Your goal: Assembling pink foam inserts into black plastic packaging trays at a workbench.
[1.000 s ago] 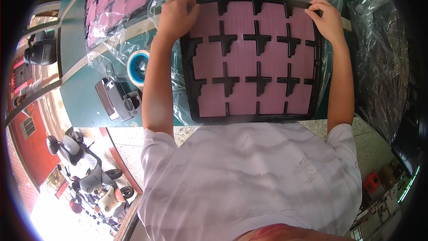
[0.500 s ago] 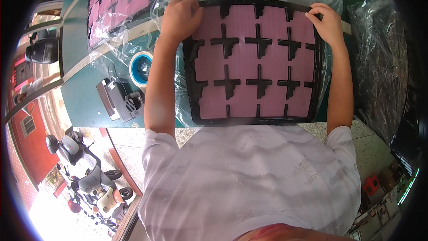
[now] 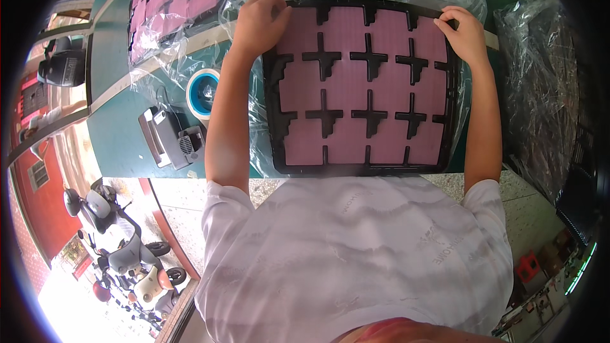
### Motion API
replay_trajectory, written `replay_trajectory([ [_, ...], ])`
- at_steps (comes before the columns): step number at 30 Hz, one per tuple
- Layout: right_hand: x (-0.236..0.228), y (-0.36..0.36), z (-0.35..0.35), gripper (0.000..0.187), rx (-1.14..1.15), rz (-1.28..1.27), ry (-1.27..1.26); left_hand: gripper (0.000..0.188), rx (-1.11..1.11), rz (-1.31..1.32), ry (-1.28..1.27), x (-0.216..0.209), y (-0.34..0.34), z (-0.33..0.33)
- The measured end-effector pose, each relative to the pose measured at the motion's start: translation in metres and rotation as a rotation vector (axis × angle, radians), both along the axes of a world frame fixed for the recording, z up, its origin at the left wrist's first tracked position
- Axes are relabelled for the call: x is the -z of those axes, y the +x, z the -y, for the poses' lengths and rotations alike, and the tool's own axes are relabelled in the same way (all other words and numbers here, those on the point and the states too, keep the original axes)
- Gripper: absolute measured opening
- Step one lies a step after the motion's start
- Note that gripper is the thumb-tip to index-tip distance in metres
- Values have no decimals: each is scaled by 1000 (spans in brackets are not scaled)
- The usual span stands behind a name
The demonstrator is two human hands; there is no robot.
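Note:
A black plastic tray (image 3: 369, 115) lies in front of me at the table's near edge, with cross-shaped dividers standing over flat pink pieces (image 3: 346, 143). My left hand (image 3: 260, 24) is closed at its far left corner, the fingers curled over the rim and their tips partly hidden. At the far right corner, my right hand (image 3: 464, 30) pinches the rim between thumb and fingers. Clear plastic film (image 3: 257, 133) shows beneath the tray and along its sides.
On the green table (image 3: 114, 149), a tape roll (image 3: 194, 108) and a grey and black device (image 3: 170, 136) sit left of my forearm. Another pink-filled tray (image 3: 152, 22) lies far left, partly under film. Wrapped black trays (image 3: 540, 89) stand at right. Scooters (image 3: 130, 257) are outside, lower left.
Both hands keep their places at the tray's far corners. My left hand has shifted very slightly to the right; otherwise the view has only tilted a little.

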State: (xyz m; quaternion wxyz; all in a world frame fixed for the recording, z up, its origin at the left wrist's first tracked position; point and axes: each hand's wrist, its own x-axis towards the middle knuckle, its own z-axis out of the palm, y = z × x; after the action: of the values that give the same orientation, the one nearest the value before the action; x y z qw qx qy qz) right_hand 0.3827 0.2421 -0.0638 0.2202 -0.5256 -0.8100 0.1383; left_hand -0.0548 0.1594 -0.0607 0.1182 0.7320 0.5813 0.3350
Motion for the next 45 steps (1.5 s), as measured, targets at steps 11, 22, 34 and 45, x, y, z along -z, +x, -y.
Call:
replay_trajectory([
  [11, -59, -43, 72, 31, 9, 0, 311, 36, -53, 489, 207, -59, 11, 90],
  [22, -48, -191, 261, 31, -672, -122, -54, 19, -430, 286, 63, -21, 38, 288],
  [34, -50, -208, 273, 29, -710, 73, 5, 21, -454, 294, 98, 7, 54, 322],
  [45, -39, -213, 271, 21, -673, 46, 4, 23, -426, 225, 81, 10, 52, 316],
])
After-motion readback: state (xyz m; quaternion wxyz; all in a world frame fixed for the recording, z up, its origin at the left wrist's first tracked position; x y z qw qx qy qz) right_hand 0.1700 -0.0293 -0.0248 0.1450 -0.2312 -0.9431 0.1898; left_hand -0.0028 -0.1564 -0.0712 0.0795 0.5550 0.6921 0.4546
